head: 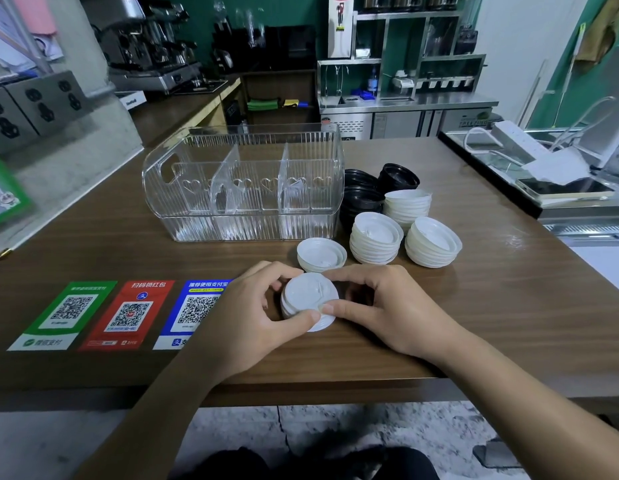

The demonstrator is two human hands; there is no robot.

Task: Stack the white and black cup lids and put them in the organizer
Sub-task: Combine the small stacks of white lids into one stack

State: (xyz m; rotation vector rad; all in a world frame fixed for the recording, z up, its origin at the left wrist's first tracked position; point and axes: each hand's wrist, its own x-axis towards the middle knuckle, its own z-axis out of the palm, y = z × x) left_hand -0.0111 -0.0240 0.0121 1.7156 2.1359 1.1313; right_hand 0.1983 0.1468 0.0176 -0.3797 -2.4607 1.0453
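Observation:
A short stack of white lids (308, 296) rests on the wooden counter near its front edge. My left hand (256, 313) and my right hand (380, 310) both grip it from either side, thumbs meeting at its front rim. Behind it lie a small white stack (321, 253), two taller white stacks (376, 242) (432, 241) and a third white stack (407, 204). Black lid stacks (361, 199) (398, 176) sit further back. The clear ribbed organizer (244, 220), with three compartments holding nothing, stands at the back left of the lids.
Three QR-code stickers (128, 315) lie flat on the counter (508, 289) to the left. A phone (560, 190) and a power strip (519, 140) sit on the steel ledge at right. An espresso machine (148, 46) stands far back left.

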